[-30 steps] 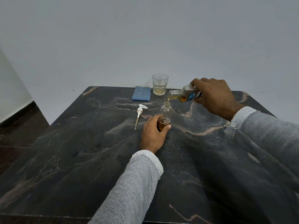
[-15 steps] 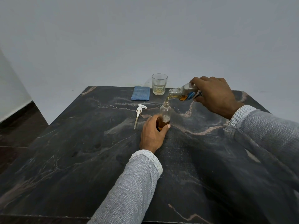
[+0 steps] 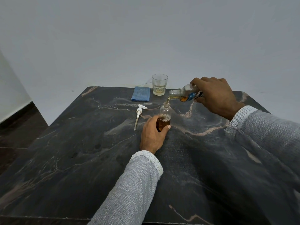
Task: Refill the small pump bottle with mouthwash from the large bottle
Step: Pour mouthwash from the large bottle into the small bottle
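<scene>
Mouthwash, amber in colour, runs in a thin stream from the large bottle (image 3: 185, 94) into the small pump bottle (image 3: 165, 117), which stands upright on the dark marble bench (image 3: 81, 151), near its far middle. Our left hand (image 3: 152, 135) holds the small bottle low on its body, with the fingers and thumb curled around the part that is already filled. Our right hand (image 3: 212, 93) grips the large bottle around its labelled body, fingers closed over it.

We judge that the small bottle is light and clear, probably thin plastic or glass, and that it can tip easily. So the low hold near the base seems good: it keeps the bottle steady and leaves the narrow neck free. If liquid runs down the outside, the wall could become slippery.

The long axis of the small bottle is vertical, with the mouth pointing up. The large bottle lies nearly horizontal, with its mouth pointing to our left and slightly down, just above the small neck. Foam shows at about half of the small bottle's height.

The pump head (image 3: 139, 114) lies on the bench left of the bottle. A blue cloth (image 3: 140, 95) and a glass (image 3: 159, 84) are at the far edge.
</scene>
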Demonstrator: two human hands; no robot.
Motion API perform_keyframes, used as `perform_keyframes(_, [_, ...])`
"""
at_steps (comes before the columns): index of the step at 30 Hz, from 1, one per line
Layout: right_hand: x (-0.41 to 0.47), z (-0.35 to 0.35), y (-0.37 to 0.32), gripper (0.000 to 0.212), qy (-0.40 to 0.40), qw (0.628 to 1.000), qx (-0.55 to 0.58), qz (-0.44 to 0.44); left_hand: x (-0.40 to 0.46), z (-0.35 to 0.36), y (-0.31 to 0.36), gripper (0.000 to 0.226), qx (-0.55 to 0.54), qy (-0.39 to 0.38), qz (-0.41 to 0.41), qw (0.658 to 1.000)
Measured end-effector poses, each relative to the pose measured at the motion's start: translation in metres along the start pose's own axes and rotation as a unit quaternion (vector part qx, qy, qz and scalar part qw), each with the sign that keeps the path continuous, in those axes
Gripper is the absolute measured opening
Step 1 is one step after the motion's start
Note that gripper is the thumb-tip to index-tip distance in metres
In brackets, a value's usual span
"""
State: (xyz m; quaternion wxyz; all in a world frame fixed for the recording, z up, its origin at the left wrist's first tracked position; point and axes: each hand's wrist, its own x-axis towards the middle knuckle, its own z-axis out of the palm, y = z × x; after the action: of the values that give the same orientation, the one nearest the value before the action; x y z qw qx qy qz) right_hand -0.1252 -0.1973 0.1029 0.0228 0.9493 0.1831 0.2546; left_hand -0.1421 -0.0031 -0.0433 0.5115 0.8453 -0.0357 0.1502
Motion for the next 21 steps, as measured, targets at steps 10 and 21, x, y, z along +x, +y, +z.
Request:
perform_keyframes(10, [0.0000,0.0002,0.0005,0.045,0.000,1.000,-0.005,-0.001,0.0007,0.0002,-0.0007,0.049,0.008,-0.006,-0.002,1.000])
perform_keyframes(21, [0.0005,-0.0018,0.0003,0.044,0.003,1.000,-0.005,0.004,0.0010,0.0009,-0.0011,0.051,0.011,-0.007,-0.009,1.000])
